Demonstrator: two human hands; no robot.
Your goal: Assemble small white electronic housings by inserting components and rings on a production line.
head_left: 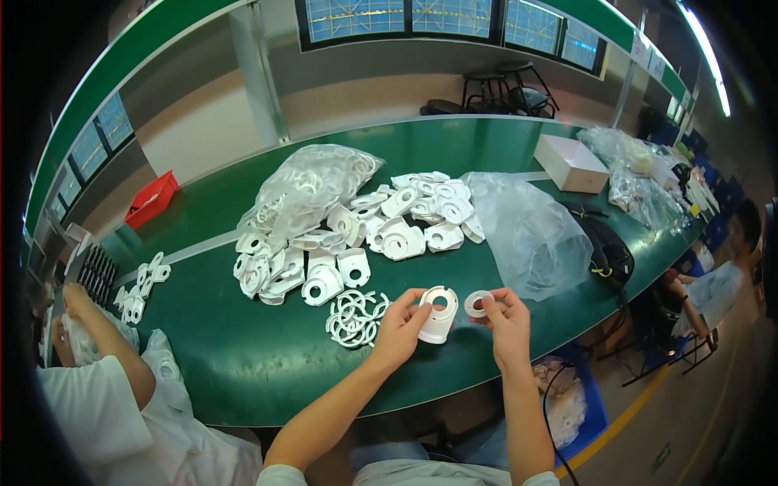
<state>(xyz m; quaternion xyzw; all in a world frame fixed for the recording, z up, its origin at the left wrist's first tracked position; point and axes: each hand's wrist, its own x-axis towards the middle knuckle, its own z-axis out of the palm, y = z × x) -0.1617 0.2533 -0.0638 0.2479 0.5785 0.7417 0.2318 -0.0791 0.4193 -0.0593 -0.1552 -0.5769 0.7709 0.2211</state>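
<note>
Hands (454, 324) raised, pinching housing (438, 314), ring (476, 304).

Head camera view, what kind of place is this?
Likely a factory assembly line: a long green workbench heaped with identical white plastic parts, bagged rings, and co-workers seated alongside. The left hand holds one part.

The green surface (243, 356) carries a heap of white plastic housings (356, 235), a clear bag of white rings (312, 182), loose rings (354, 317), an empty clear bag (531, 231), a white box (571, 162), a red tray (151, 198) and a black bag (608, 251).
</note>
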